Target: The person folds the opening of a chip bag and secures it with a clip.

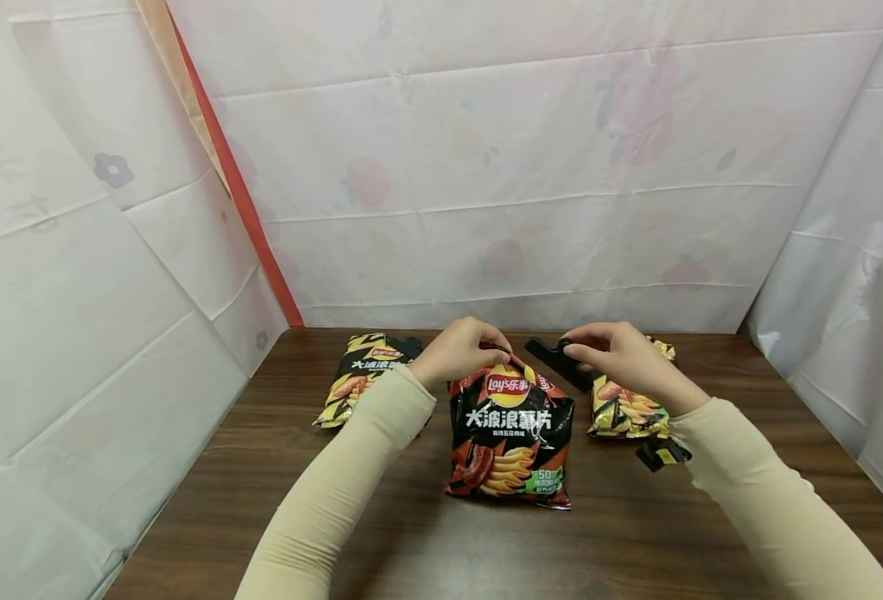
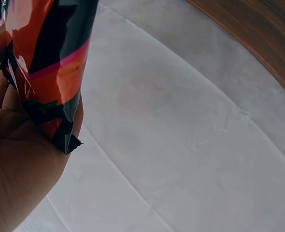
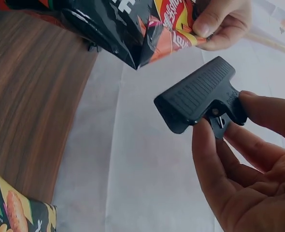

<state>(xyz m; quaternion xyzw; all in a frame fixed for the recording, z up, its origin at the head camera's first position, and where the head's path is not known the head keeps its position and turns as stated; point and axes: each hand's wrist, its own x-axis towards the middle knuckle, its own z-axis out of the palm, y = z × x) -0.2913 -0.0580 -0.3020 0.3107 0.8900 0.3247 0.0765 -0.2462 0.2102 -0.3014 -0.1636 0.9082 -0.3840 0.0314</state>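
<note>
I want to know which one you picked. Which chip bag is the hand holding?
The red and black chip bag in the middle: the left hand pinches its top. The two yellow bags at the sides lie unheld.

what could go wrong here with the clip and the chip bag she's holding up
Three risks, as a judgement:
1. The left hand pinches only the top edge of the red chip bag; the slick foil could slip.
2. The right hand holds the black clip by its handles with fingertips, so it might twist or snap out.
3. The clip sits apart from the bag's top, so it could catch only one corner.
</note>
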